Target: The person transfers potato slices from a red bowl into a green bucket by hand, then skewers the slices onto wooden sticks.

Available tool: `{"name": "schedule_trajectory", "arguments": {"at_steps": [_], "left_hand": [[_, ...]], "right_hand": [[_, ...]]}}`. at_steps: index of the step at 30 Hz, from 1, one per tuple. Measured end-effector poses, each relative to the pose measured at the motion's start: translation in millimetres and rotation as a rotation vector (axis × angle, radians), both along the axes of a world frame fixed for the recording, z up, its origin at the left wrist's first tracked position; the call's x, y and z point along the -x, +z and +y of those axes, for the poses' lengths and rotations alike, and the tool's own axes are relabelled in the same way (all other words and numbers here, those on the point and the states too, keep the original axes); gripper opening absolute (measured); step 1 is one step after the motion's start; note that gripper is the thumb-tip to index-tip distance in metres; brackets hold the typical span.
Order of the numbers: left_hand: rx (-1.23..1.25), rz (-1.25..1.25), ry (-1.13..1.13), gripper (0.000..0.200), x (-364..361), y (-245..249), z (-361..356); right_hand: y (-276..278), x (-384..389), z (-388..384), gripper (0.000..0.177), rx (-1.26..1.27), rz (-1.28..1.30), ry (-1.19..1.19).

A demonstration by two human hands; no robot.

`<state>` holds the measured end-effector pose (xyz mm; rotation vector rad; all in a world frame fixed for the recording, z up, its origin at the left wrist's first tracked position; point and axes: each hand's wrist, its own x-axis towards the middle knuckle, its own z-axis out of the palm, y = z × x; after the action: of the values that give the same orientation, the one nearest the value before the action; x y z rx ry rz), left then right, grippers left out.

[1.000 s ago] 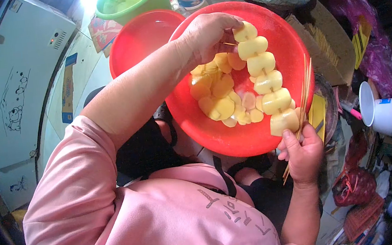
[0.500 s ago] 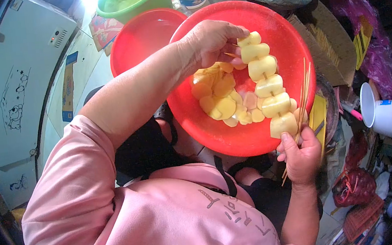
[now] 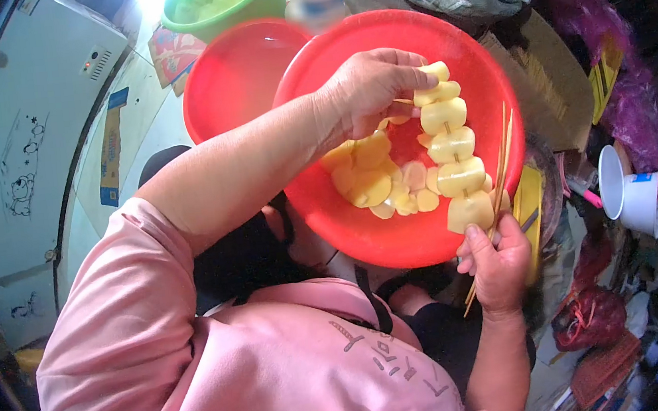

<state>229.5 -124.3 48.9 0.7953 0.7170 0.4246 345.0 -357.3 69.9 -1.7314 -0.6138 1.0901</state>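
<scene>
Six glossy, pale-yellow rounded chunks (image 3: 443,116) line a thin wooden skewer, slightly bowed, over a round red plastic basin (image 3: 477,69) holding flat yellow slices (image 3: 370,179). Left hand (image 3: 377,92) grips the top end; right hand (image 3: 499,264) pinches the bottom end plus loose thin wooden sticks (image 3: 504,156). Step looks like spacing chunks — next move likely needs both ends steady.

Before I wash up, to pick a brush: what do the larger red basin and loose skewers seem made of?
Larger red basin: probably plastic, glossy, from its smooth, evenly coloured rim.
Loose skewers: likely bamboo or wood, matt, from their tan colour.
</scene>
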Motion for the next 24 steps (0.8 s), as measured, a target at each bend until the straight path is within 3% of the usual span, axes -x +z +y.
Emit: {"name": "schedule_trajectory", "arguments": {"at_steps": [5, 12, 24], "left_hand": [[-0.052, 0.069, 0.045, 0.037, 0, 3, -6], [-0.012, -0.017, 0.021, 0.039, 3, 4, -6], [-0.098, 0.040, 0.051, 0.046, 0, 17, -8]], "right_hand": [[0, -1, 0, 0.014, -0.012, 0.098, -0.022], [0, -2, 0, 0.015, -0.071, 0.218, -0.042], [-2, -3, 2, 0.018, -0.100, 0.146, -0.043]]}}
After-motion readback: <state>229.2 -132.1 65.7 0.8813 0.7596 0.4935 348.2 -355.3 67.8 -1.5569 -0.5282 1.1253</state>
